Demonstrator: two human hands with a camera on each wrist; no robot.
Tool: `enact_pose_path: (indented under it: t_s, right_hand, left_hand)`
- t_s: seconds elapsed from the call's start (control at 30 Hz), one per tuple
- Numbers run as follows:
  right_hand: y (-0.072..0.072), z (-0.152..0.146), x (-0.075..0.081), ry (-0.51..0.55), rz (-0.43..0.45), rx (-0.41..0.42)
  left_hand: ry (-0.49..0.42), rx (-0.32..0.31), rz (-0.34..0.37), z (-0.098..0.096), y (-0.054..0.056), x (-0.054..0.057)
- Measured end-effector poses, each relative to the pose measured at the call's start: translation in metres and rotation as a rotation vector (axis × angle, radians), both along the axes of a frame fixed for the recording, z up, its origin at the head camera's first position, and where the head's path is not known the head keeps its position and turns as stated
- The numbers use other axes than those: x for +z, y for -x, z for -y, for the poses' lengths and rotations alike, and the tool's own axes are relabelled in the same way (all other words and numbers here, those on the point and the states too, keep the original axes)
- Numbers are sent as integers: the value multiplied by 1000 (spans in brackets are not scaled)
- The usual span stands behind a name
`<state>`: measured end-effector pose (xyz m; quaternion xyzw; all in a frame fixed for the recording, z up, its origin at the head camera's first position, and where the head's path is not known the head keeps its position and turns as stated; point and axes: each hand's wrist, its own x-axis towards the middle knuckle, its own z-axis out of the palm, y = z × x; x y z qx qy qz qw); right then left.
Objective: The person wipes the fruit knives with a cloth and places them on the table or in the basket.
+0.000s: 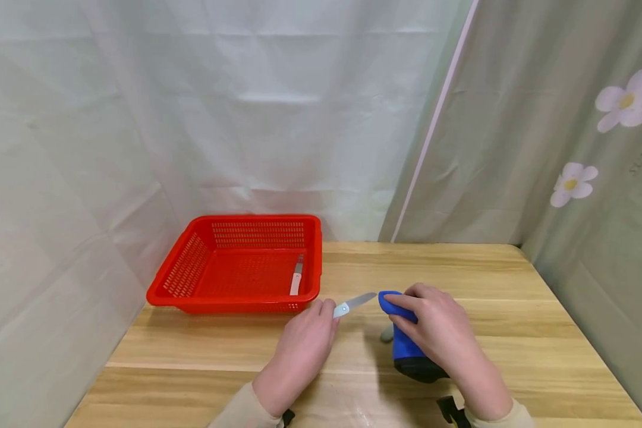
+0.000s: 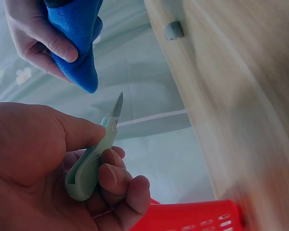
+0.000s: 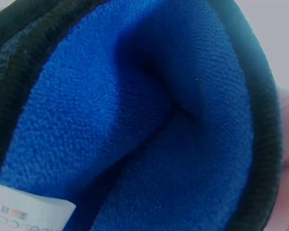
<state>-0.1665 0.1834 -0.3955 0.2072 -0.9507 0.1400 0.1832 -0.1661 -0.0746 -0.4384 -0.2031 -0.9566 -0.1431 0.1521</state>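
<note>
Head view: 2 hands at work low in the frame, over a wood-grain counter [image 1: 492, 285]. Left hand [image 1: 305, 339], lower centre, has its fingers curled round the pale green handle of a knife [image 1: 341, 310]; left wrist view shows the thumb laid along the handle near the base of the blade [image 1: 361, 299]. Knife sits just below frame centre, blade out, angled up and to the right, its tip near the cloth with a gap between. Right hand [image 1: 441, 324], lower right of centre, pinches a blue cloth [image 1: 405, 342] between thumb and fingers; the cloth hangs from the grip, black-edged at its lower end. Right wrist view nearly filled by the folds of this cloth, dark border on both sides, white label [image 3: 29, 211] at lower left, print on it too blurred to read. Small grey object [image 1: 387, 334] on the counter, partly behind the cloth in the head view; kind unclear. Red basket [image 1: 230, 309] with slotted walls stands left of centre, beyond the left hand; another knife [image 1: 296, 282], pale-handled, lies inside along its right side. Pale curtain [image 1: 299, 119] behind, white flowers [image 1: 630, 100] at upper right.
</note>
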Motion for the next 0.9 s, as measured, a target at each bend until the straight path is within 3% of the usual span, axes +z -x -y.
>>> enact_pose_path:
  t_s: [0.37, 0.67, 0.9]
  right_hand:
    - [5, 16, 2, 26, -17, 46]
    - [5, 33, 10, 17, -44, 82]
    - [5, 41, 10, 16, -56, 107]
  left_hand:
    - [-3, 13, -24, 5, 0, 5]
    - [-21, 28, 9, 8, -1, 14]
    - [-19, 8, -9, 4, -5, 17]
